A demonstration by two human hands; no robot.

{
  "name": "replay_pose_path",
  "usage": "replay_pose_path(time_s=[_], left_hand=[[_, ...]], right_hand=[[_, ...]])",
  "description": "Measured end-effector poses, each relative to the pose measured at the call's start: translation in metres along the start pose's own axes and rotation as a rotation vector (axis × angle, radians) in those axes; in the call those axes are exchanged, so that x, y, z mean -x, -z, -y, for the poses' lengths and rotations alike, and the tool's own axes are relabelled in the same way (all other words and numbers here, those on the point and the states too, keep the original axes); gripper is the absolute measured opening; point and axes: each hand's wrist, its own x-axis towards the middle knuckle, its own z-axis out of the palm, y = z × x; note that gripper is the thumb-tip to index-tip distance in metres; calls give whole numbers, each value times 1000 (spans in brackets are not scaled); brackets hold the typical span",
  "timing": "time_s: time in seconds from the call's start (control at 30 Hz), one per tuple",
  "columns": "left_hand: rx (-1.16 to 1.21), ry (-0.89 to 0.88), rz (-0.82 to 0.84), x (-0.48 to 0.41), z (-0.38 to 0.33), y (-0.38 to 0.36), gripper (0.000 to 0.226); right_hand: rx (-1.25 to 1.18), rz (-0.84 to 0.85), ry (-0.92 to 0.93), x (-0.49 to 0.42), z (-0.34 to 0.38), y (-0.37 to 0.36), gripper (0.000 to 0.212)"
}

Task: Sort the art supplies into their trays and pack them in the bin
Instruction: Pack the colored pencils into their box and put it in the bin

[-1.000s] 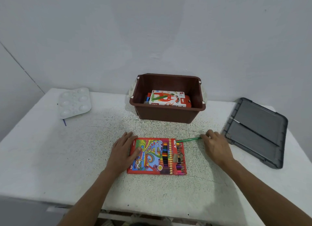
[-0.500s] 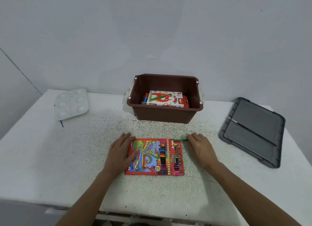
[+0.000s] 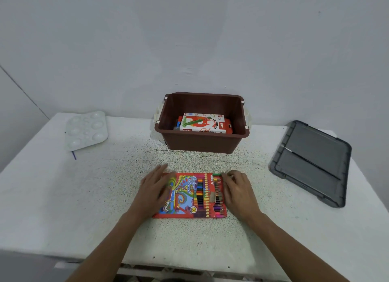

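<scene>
Nearest to us, the flat red cardboard box of colour pencils (image 3: 189, 195) lies on the white speckled surface (image 3: 63, 197), front and centre. The left hand (image 3: 154, 190) rests flat on the box's left part, fingers spread, pinning rather than gripping. The right hand (image 3: 239, 190) sits at the box's right edge, fingers curled down, and appears to pinch the thin green pencil (image 3: 216, 174), of which only a short bit shows at the box's top right corner.

Handling, as we judge it: the box is light, thin, fairly stiff card with a glossy face, so it could slide. Take hold along the two short edges, or pinch one long edge. The pencil is light, rigid and prone to roll.

Farther back stands the brown plastic bin (image 3: 202, 142), open, with a white and orange oil pastels box (image 3: 203, 123) inside. Far left lies a white plastic paint palette (image 3: 86, 131) with a thin purple stick (image 3: 74, 155) poking out under it. Far right lies the dark grey bin lid (image 3: 311, 161) with a slim paintbrush (image 3: 311, 163) across it.

Against a second ago: the right hand has moved left from out beside the box to its edge, and the green pencil, then lying mostly exposed to the right, is now almost wholly covered. The left hand is about unchanged.
</scene>
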Motion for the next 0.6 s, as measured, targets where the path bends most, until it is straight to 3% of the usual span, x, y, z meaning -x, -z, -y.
replay_pose_path(time_s=[0.13, 0.33, 0.6], left_hand=[[-158, -246, 134, -3, -16, -10, 55], [-248, -245, 245, -2, -18, -10, 59], [-314, -277, 262, -1, -21, -7, 58]], right_hand=[[12, 43, 80, 1, 9, 2, 43], [-95, 81, 13, 8, 11, 4, 51], [35, 239, 3, 7, 9, -3, 61]])
